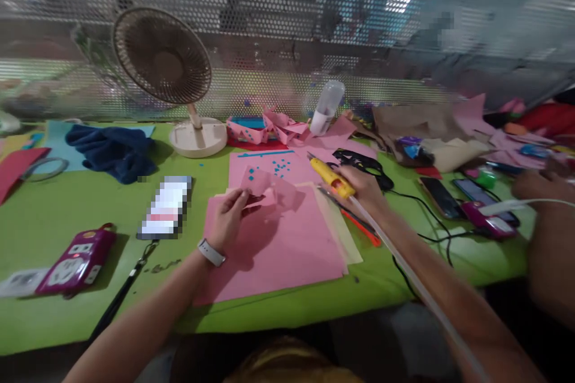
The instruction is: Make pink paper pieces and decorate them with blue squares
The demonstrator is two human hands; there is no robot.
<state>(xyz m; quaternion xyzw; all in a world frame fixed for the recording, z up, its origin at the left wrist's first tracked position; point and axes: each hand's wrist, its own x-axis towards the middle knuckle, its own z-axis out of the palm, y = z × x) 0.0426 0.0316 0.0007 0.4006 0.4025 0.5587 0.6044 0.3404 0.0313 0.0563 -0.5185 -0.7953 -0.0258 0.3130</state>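
Note:
My left hand (231,215) pinches a folded pink paper piece (265,185) with small blue dots, held above a stack of pink paper sheets (274,245). Wrapped in my right hand (366,188) is a yellow glue gun (330,176), its nozzle pointing up and left, to the right of the paper piece. A long translucent glue stick (404,275) trails from its rear along my forearm. Beyond the hands, tiny blue paper bits (282,166) and a blue strip (265,154) lie on pink paper. An orange-handled tool (363,230) rests partly hidden under my right hand.
A fan (197,137) stands at the back, near dotted pink paper shapes (283,128) and a clear bottle (327,108). On the left lie a phone (166,206), a purple device (74,263) and dark blue cloth (114,149). Cables, phones and another person's hand (545,188) are at right.

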